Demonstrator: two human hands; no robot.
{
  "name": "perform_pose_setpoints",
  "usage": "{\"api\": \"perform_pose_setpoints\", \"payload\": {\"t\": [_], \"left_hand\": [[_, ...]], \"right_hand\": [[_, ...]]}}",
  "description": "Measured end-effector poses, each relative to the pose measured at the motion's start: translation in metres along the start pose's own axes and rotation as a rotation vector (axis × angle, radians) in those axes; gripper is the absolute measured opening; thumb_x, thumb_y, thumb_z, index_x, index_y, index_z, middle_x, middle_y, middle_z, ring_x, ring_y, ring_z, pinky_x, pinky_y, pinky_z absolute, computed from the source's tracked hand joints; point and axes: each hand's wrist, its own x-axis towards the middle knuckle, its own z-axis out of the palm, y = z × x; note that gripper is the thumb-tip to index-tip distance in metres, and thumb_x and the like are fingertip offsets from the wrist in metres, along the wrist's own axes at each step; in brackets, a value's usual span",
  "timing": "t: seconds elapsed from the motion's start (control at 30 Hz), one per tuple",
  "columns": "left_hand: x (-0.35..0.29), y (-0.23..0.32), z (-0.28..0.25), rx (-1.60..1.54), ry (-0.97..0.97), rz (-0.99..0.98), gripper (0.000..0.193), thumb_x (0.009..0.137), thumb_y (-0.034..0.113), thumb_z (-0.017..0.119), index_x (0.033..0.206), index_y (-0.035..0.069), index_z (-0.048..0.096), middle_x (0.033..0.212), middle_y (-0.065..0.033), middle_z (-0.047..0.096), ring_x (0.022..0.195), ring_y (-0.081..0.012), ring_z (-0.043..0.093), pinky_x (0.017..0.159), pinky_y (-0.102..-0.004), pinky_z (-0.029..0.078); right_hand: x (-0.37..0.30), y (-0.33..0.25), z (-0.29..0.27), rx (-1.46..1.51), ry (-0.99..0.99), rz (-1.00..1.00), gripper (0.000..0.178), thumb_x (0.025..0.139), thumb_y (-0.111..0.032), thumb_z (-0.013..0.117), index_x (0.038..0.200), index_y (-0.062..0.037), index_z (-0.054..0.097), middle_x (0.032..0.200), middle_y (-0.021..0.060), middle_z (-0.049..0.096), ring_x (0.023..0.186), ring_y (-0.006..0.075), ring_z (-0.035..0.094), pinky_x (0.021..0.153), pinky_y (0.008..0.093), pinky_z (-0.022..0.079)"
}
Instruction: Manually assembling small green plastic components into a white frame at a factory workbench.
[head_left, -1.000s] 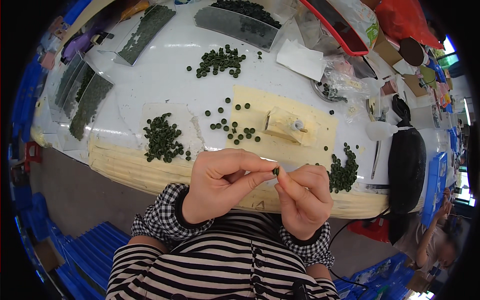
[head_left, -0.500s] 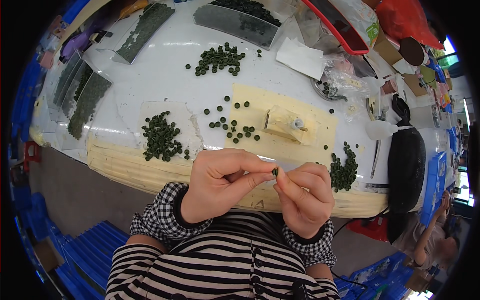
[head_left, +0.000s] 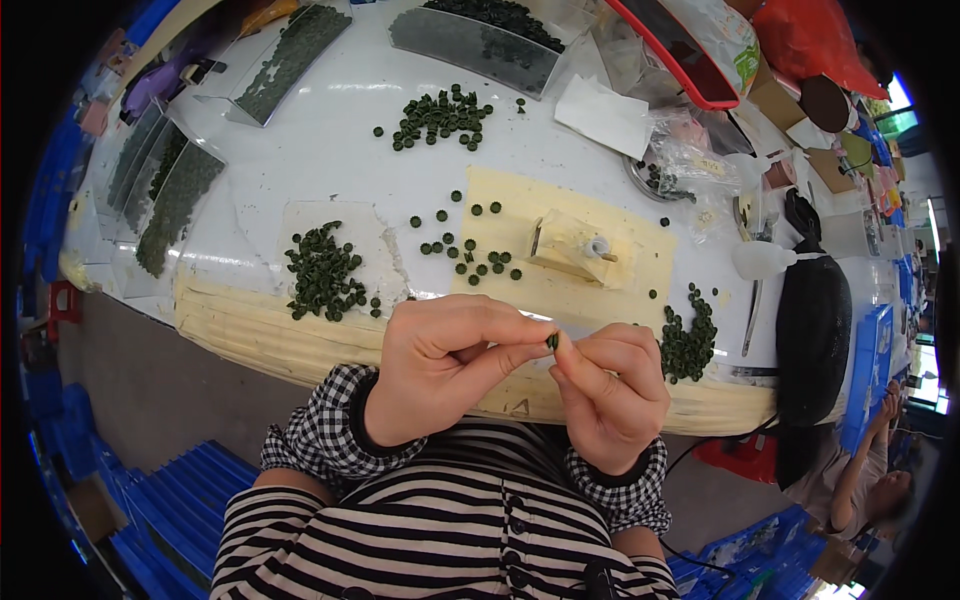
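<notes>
Between the fingertips of both hands is a small dark green ridged piece [head_left: 552, 342], partly covered by the fingers. My left hand [head_left: 440, 365] pinches it from the left with thumb and forefinger. From the other side, the thumb and forefinger of my right hand [head_left: 612, 390] close on it too. Both hands are over the table's near edge. Beyond them, several round green toothed pieces [head_left: 480, 269] lie apart on the table and on a yellow sheet [head_left: 640, 255]. A heap of green pieces [head_left: 322, 272] is left of my hands, another heap [head_left: 688, 340] to the right.
A tape-covered block [head_left: 570, 250] with a small nozzle-like part stands on the yellow sheet. Farther back are another green heap [head_left: 440, 118], clear trays [head_left: 475, 50] and a white tissue [head_left: 602, 115]. A squeeze bottle [head_left: 762, 260] and a black bag-like object [head_left: 815, 330] are at right.
Both hands hold nearly the same pose, with the small green piece still between their fingertips. The view has shifted very slightly.
</notes>
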Motion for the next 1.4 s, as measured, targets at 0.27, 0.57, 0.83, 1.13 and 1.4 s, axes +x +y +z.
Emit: {"api": "perform_pose_setpoints", "payload": {"t": [0.27,0.57,0.83,1.13,1.4], "left_hand": [[0.000,-0.002,0.003,-0.001,0.016,0.041,0.018,0.085,-0.002,0.071,0.103,0.002,0.073,0.082,-0.0065,0.071,0.061,-0.0031,0.054,0.052,-0.0176,0.039],[-0.001,-0.007,0.003,-0.065,0.027,0.006,0.016,0.085,0.000,0.072,0.101,0.003,0.074,0.078,-0.0027,0.069,0.051,0.0015,0.039,0.044,-0.0176,0.027],[0.000,-0.004,0.000,-0.183,-0.009,-0.124,0.015,0.088,0.001,0.070,0.102,0.002,0.072,0.085,-0.0069,0.071,0.056,-0.0006,0.044,0.049,-0.0172,0.032],[0.002,-0.011,-0.007,-0.932,-0.104,-0.503,0.017,0.097,0.012,0.061,0.111,0.003,0.065,0.097,-0.0136,0.071,0.051,-0.0030,0.034,0.050,-0.0186,0.032],[0.001,-0.012,-0.006,-0.924,-0.079,-0.502,0.017,0.097,0.012,0.059,0.112,0.004,0.066,0.099,-0.0117,0.071,0.052,-0.0023,0.032,0.051,-0.0176,0.031]], "right_hand": [[-0.001,0.001,0.000,0.021,-0.002,0.012,0.036,0.067,0.002,0.079,0.102,-0.0034,0.074,0.084,0.0021,0.062,0.075,0.0203,0.056,0.063,0.0297,0.046],[-0.001,0.001,0.001,-0.015,0.011,0.004,0.035,0.067,0.000,0.080,0.101,-0.0040,0.075,0.084,0.0017,0.062,0.074,0.0199,0.056,0.063,0.0296,0.045],[0.007,-0.006,-0.009,-0.019,0.039,0.113,0.038,0.068,0.003,0.078,0.104,-0.0040,0.074,0.086,0.0060,0.062,0.076,0.0211,0.056,0.065,0.0309,0.045],[0.045,0.016,-0.012,-0.336,0.066,0.149,0.025,0.074,0.001,0.076,0.098,-0.0027,0.072,0.082,0.0080,0.059,0.074,0.0214,0.055,0.063,0.0312,0.044],[0.042,-0.009,-0.023,-0.156,0.286,0.138,0.013,0.080,0.002,0.071,0.092,0.0014,0.068,0.085,0.0086,0.062,0.079,0.0192,0.058,0.069,0.0286,0.046]]}}
